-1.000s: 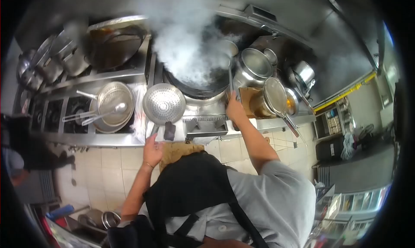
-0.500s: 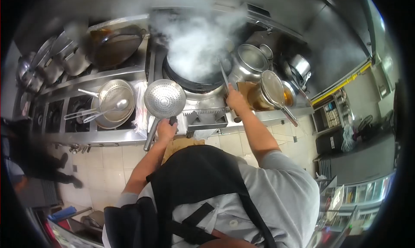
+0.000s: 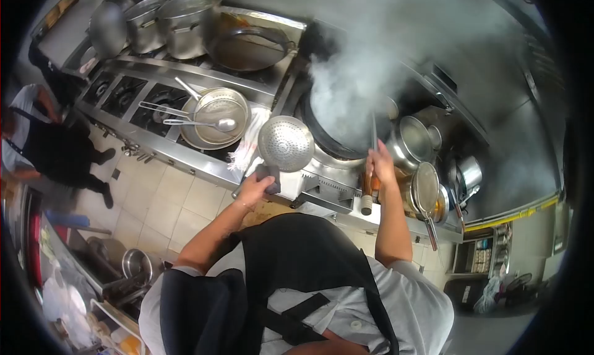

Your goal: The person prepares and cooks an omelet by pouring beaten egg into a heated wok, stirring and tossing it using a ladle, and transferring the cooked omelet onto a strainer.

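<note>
My left hand (image 3: 252, 191) is closed around a dark, block-like pad (image 3: 268, 177), by the handle of a perforated skimmer (image 3: 286, 143). The skimmer's round bowl rests at the stove front, left of the wok (image 3: 334, 146). In my right hand (image 3: 382, 162) is a long-handled wok utensil (image 3: 374, 132). Its metal shaft points into the wok, and its wooden grip end sticks out below my fingers. Thick steam hides the wok's contents and the utensil's head.
Strainers and a spoon lie on a pan (image 3: 185, 132) at left, beside a white towel (image 3: 250, 138). Stockpots (image 3: 189, 30) and a dark pan (image 3: 247, 50) stand behind. Metal pots (image 3: 413, 138) and a strainer (image 3: 426, 185) are at right. Another person (image 3: 52, 147) stands far left.
The view has swung left, bringing more of the other person and the stockpots in. My right hand has drawn closer to the wok utensil's shaft, and its wooden end now shows. Steam drifts right.
</note>
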`<act>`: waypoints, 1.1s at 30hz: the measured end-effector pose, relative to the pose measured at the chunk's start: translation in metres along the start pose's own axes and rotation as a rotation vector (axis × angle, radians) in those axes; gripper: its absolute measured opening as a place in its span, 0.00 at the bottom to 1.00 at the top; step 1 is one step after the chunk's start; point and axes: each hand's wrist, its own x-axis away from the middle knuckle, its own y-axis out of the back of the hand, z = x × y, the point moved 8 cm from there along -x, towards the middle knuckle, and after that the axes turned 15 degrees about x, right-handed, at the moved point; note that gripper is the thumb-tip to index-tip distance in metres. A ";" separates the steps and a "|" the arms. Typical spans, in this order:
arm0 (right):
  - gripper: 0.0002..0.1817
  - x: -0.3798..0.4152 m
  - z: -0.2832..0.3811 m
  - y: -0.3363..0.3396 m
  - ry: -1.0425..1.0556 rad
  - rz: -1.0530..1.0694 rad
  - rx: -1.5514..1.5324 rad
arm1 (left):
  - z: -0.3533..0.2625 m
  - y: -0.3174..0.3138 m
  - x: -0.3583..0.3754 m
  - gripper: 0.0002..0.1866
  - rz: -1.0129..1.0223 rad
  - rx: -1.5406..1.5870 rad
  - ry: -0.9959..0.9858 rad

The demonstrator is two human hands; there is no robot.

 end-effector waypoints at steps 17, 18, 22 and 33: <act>0.33 -0.232 0.124 -0.282 -0.019 0.149 0.547 | 0.031 0.221 0.148 0.13 -0.424 1.104 -0.046; 0.33 -0.236 0.123 -0.286 -0.020 0.150 0.546 | 0.033 0.228 0.152 0.13 -0.453 1.097 -0.052; 0.04 -0.248 0.103 -0.313 -0.292 0.474 -0.276 | 0.023 0.232 0.152 0.14 -0.483 1.070 -0.065; 0.02 -0.119 0.102 -0.134 -0.281 0.515 -0.907 | -0.015 0.207 0.105 0.14 -0.347 0.963 -0.049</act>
